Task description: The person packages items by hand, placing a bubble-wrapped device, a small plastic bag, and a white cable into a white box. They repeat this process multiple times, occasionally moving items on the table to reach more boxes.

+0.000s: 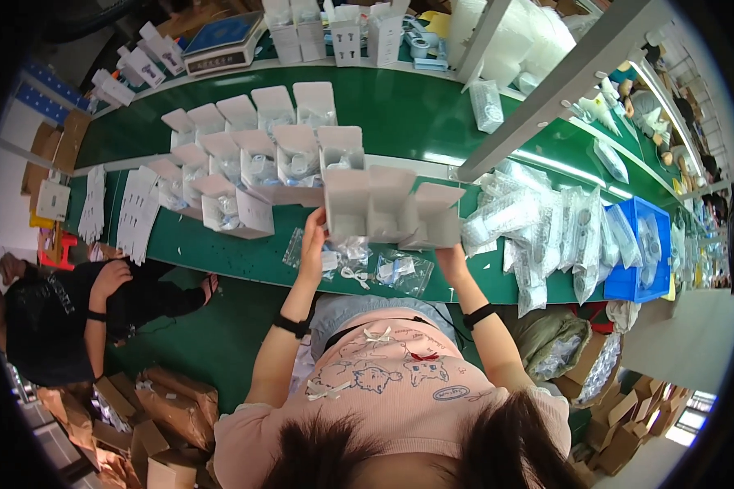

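Between my two hands is a row of three white cardboard boxes (391, 220), lids raised, their insides looking bare. My left hand (312, 246) presses the row's left side. My right hand (451, 261) grips its right end from below. Just beyond and to the left stand several more open white boxes (261, 167) with clear-bagged parts in them. One open box (235, 213) sits at the near edge of that group. Under and in front of the held row lie small clear bags of parts (404, 270) and a white cable (355, 275).
Bubble-wrapped items (546, 232) are heaped at the right, beside a blue bin (665, 261). Flat folded cartons (137, 213) lie at the left. A grey metal post (538, 106) slants over the table. Another person (49, 318) sits at the left. Brown cartons (175, 399) stand on the floor.
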Demonstrator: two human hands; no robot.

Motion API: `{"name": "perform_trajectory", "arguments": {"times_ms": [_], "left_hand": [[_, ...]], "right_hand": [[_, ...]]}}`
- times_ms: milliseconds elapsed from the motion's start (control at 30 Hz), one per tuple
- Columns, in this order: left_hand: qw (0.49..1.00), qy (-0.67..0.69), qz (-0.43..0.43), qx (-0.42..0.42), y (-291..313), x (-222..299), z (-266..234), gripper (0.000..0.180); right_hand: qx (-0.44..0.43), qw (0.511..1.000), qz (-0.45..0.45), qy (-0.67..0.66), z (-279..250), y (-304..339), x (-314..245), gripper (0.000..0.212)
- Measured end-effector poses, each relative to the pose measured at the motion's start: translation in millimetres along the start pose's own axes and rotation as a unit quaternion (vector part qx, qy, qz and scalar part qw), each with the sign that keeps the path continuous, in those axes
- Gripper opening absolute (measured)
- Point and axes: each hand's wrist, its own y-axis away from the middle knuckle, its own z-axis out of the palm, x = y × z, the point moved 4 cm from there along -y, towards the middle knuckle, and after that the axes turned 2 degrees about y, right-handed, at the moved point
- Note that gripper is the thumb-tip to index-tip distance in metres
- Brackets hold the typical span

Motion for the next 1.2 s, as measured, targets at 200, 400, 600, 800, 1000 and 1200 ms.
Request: {"name": "perform_trajectory", "arguments": {"times_ms": [200, 400, 600, 800, 1000, 1200], "left_hand": [[0.999, -0.014, -0.029, 0.01, 21, 5, -14, 0.056], [0.996, -0.023, -0.075, 0.028, 14, 3, -11, 0.055], [0.989, -0.143, 0.015, 0.038, 10, 28, -2, 0.048], [0.94, -0.249, 0.216, 0.085, 9, 67, 13, 0.044], [0.904, -0.19, 0.379, -0.048, 10, 132, 62, 0.063], [0.898, -0.096, 0.37, -0.218, 5, 185, 124, 0.079]], "right_hand": [[-0.189, 0.97, 0.034, 0.149, 10, 3, -21, 0.095], [-0.29, 0.921, 0.027, 0.26, 31, 8, -48, 0.117], [-0.194, 0.947, -0.038, 0.252, 29, 21, -62, 0.118], [-0.05, 0.938, -0.076, 0.335, 36, 10, -65, 0.105], [-0.004, 0.921, -0.132, 0.367, 17, 49, -143, 0.057], [-0.276, 0.776, -0.348, 0.448, 173, 66, -204, 0.053]]}}
